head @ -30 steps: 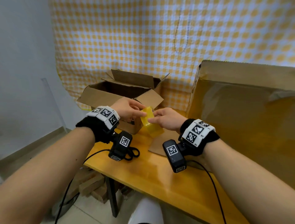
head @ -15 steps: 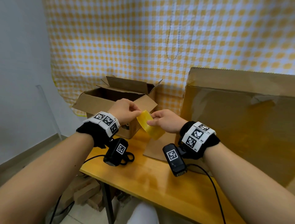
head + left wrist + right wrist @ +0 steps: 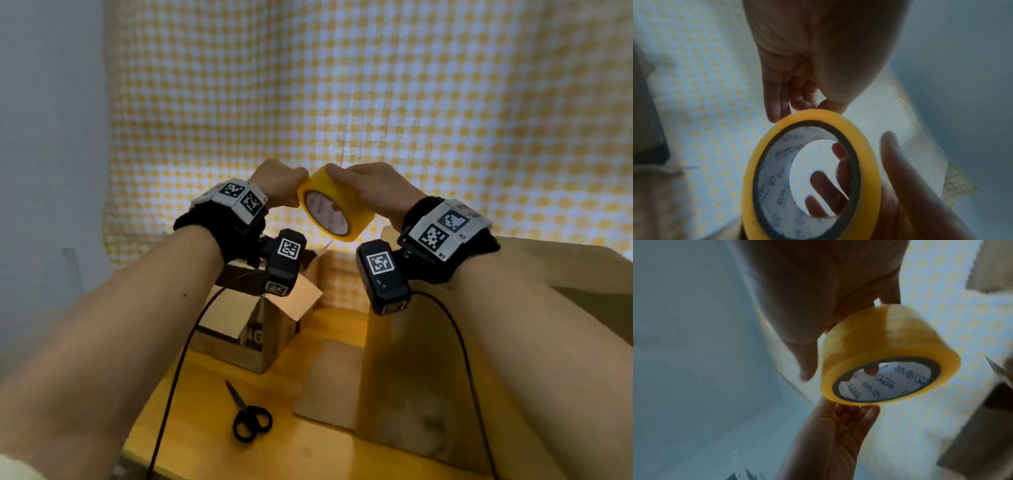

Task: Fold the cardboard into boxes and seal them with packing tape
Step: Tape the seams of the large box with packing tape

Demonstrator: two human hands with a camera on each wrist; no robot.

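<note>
Both hands hold a yellow packing tape roll (image 3: 334, 204) in the air before the checked curtain, its white printed core facing me. My left hand (image 3: 291, 192) pinches the roll's left rim with thumb and fingertips (image 3: 777, 112). From the right, my right hand (image 3: 342, 176) grips the roll, thumb (image 3: 898, 162) on one side and fingers on the other. In the right wrist view the tape roll (image 3: 879, 353) sits between the two hands. Below stand a small open cardboard box (image 3: 260, 325) and a large cardboard box (image 3: 428, 377).
Black scissors (image 3: 248, 416) lie on the yellow wooden table (image 3: 308, 448) in front of the small box. A flat cardboard flap (image 3: 329, 380) lies at the foot of the large box. Cables hang from both wrist cameras. A grey wall is at the left.
Both hands have lifted the tape roll from just above the table up in front of the curtain. The roll has turned so that its core faces me.
</note>
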